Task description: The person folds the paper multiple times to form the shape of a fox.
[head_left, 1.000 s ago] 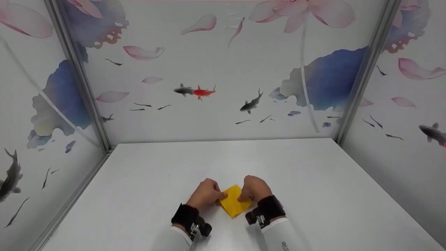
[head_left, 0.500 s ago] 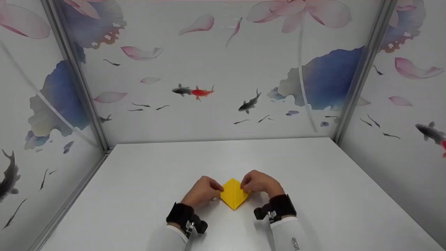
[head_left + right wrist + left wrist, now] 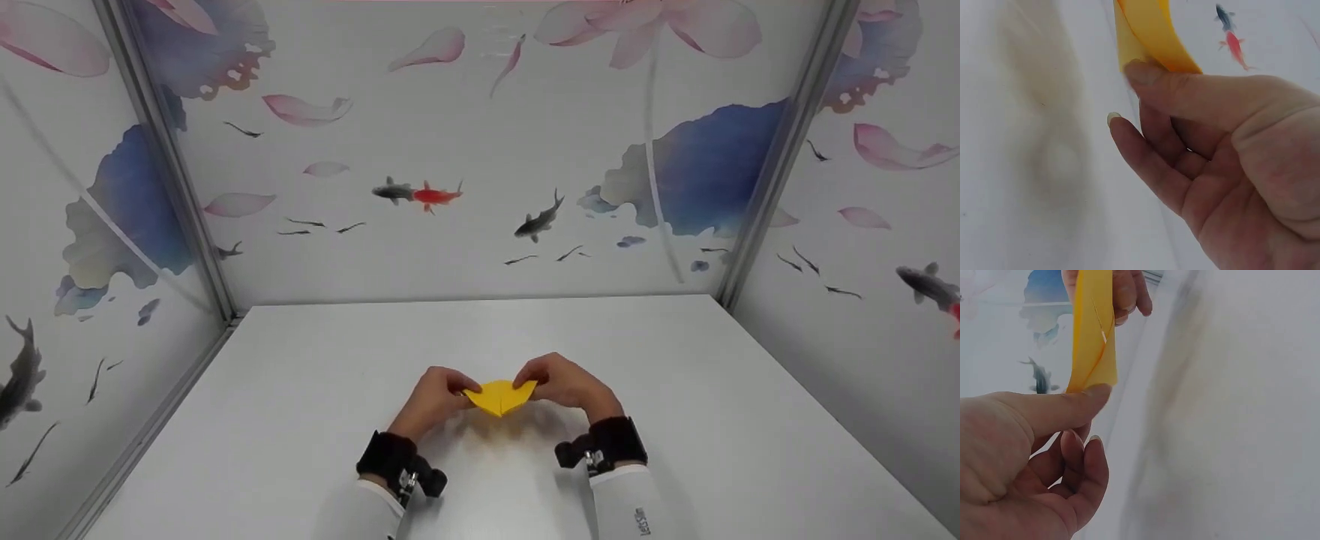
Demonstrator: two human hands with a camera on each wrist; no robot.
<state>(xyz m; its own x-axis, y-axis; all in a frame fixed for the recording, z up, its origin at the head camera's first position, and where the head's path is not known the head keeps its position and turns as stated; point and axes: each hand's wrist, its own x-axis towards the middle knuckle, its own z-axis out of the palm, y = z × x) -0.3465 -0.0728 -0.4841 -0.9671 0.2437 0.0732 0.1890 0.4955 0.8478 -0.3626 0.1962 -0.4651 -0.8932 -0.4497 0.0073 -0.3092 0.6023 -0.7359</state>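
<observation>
Together, both hands pinch creased paper (yellow, pointed).

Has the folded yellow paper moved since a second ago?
Yes. The folded yellow paper has gone up the head view, toward the white table's far edge, pinched between the left hand and right hand.

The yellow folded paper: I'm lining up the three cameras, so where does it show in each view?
Head view: yellow folded paper at lower centre, pinched between the left hand and right hand.
Left wrist view: top left, above the thumb.
Right wrist view: top centre, above the thumb.
Shared landmark: the white table.
</observation>
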